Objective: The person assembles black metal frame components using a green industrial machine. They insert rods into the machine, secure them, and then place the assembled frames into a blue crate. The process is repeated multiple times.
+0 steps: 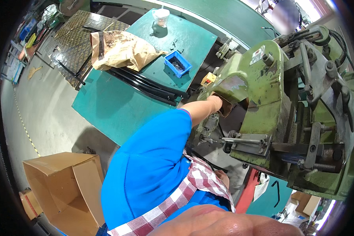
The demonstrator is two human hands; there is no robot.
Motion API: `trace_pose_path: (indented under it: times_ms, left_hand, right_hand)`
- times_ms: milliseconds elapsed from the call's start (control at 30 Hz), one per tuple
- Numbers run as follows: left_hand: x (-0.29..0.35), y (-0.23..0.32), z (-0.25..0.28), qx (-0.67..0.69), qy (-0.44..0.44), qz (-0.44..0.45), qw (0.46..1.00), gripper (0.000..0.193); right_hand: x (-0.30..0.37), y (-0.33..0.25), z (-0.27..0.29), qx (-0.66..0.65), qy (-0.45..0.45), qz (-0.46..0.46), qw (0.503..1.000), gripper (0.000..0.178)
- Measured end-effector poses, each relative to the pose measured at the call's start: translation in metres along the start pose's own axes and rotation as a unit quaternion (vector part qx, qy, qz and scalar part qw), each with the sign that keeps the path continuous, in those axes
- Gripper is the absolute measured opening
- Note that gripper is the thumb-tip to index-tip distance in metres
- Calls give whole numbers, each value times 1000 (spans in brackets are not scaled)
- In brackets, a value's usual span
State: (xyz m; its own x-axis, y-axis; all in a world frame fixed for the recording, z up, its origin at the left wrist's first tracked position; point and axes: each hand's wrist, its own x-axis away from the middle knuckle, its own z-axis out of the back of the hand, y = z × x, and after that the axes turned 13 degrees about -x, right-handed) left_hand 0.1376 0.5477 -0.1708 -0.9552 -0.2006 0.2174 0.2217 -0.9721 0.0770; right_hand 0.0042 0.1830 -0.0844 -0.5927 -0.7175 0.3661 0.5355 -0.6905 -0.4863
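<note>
My left arm, in a blue sleeve, stretches to the green press-like machine (263, 72). My left hand (215, 102) is at the opening under its rounded head, against a brown paper or cardboard piece (226, 109). Its fingers are out of sight, so I cannot tell whether it holds anything. Lower down, beside the checked apron (208, 179), only a part of my right hand (223, 177) shows. A dark bar (203, 159) runs close to that hand; whether it is gripped is hidden.
On the green table (102, 106) lie curved black bars (145, 86), a crumpled brown paper sack (122, 51), a blue bin (177, 63) of small dark parts and a clear cup (161, 16). An open cardboard box (63, 188) stands at lower left. A yellow switch box (208, 80) adjoins the machine.
</note>
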Motion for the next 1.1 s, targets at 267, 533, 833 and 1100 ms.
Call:
trace_pose_path:
  times_ms: [267, 533, 833, 1100]
  left_hand:
    - [-23, 7, -7, 25, 2, 79, 997, 23]
    - [7, 8, -4, 8, 137, 30, 990, 20]
    - [74, 7, -48, 428, 53, 41, 902, 21]
    - [75, -15, -49, 669, 20, 163, 725, 23]
  right_hand:
    - [-8, -2, -11, -69, 31, 17, 997, 23]
    - [-30, -5, 1, 23, 26, 66, 997, 16]
    - [-98, 27, 5, 18, -18, 238, 971, 19]
    - [-102, 20, 14, 5, -64, 235, 970, 18]
